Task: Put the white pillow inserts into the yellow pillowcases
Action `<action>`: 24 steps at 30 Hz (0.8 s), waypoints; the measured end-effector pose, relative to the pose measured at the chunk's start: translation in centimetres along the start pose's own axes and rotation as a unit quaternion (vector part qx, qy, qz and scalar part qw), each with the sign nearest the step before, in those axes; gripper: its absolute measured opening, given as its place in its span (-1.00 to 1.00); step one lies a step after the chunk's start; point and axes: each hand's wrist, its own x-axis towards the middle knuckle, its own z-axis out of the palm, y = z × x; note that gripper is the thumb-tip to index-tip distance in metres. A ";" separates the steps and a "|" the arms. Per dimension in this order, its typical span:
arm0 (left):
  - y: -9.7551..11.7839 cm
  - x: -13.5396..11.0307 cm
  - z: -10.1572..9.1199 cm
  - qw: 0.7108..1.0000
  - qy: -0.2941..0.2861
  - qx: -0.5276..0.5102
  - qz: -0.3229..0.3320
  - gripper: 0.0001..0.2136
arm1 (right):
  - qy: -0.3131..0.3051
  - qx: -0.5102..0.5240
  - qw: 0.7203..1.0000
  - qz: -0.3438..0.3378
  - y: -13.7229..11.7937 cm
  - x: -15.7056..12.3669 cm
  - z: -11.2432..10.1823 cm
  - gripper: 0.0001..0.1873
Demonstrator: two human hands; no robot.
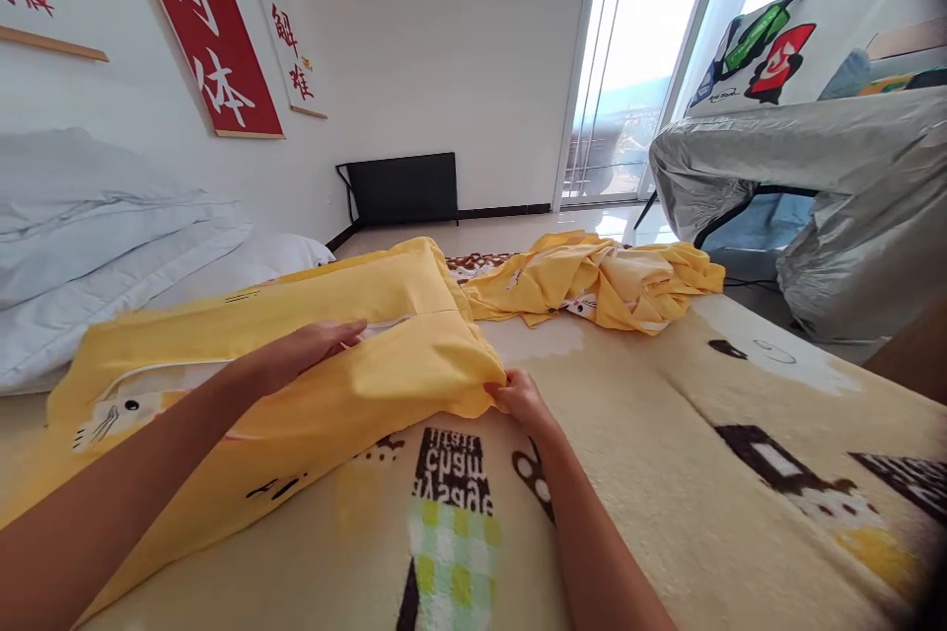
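Note:
A yellow pillowcase (400, 365) with a cat print lies on the bed, plump as if a pillow were inside. A long slit runs along its upper face, with white showing through. My left hand (318, 345) rests over this slit, fingers stretched towards the right end; their undersides are hidden. At the near right corner, my right hand (518, 394) pinches the pillowcase's edge between thumb and fingers. Beyond it, a crumpled yellow cloth (614, 281) with a similar cat print lies in a heap.
A cream patterned blanket (607, 434) covers the bed. White pillows or bedding (110, 237) are piled at the left. A black panel (403, 187) leans against the far wall. To the right stands furniture under a silvery cover (799, 148), with a printed white bag (784, 44) on top.

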 end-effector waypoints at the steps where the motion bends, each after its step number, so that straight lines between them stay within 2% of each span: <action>1: 0.0 0.0 -0.8 1.000 0.001 0.028 0.005 -0.60 | -0.011 -0.004 1.000 -0.001 -0.4 -0.2 0.1 -0.80; 2: 0.1 0.3 -1.4 0.997 0.023 0.064 0.020 -0.63 | -0.024 -0.007 1.000 -0.005 -0.9 -0.5 0.3 -0.80; 4: 1.1 1.1 -1.9 0.979 0.141 0.126 0.071 -0.71 | -0.060 -0.006 0.998 -0.022 -2.1 -1.5 0.9 -0.76; 6: 2.7 2.1 -1.8 0.952 0.260 0.117 0.113 -0.78 | -0.101 -0.007 0.994 -0.042 -3.3 -2.9 1.8 -0.74; 8: 4.8 2.9 -1.2 0.931 0.322 0.065 0.158 -0.82 | -0.145 -0.012 0.987 -0.071 -4.3 -4.8 3.2 -0.74; 11: 8.3 3.4 0.3 0.897 0.356 0.020 0.261 -0.82 | -0.217 -0.046 0.962 -0.160 -5.7 -8.2 5.2 -0.68; 14: 11.3 2.9 1.9 0.858 0.360 0.028 0.365 -0.83 | -0.266 -0.094 0.929 -0.239 -6.9 -11.0 6.6 -0.65; 17: 12.7 2.7 2.4 0.838 0.335 0.087 0.421 -0.85 | -0.287 -0.148 0.924 -0.204 -7.7 -12.3 7.5 -0.57; 20: 11.5 3.6 1.6 0.851 0.306 0.161 0.396 -0.84 | -0.299 -0.185 0.924 -0.151 -7.5 -12.5 7.9 -0.53; 22: 8.9 4.5 0.9 0.868 0.294 0.197 0.349 -0.83 | -0.303 -0.183 0.924 -0.144 -7.0 -12.4 8.2 -0.50; 24: 5.1 4.6 0.4 0.881 0.296 0.201 0.308 -0.84 | -0.296 -0.177 0.931 -0.118 -6.6 -12.4 8.5 -0.46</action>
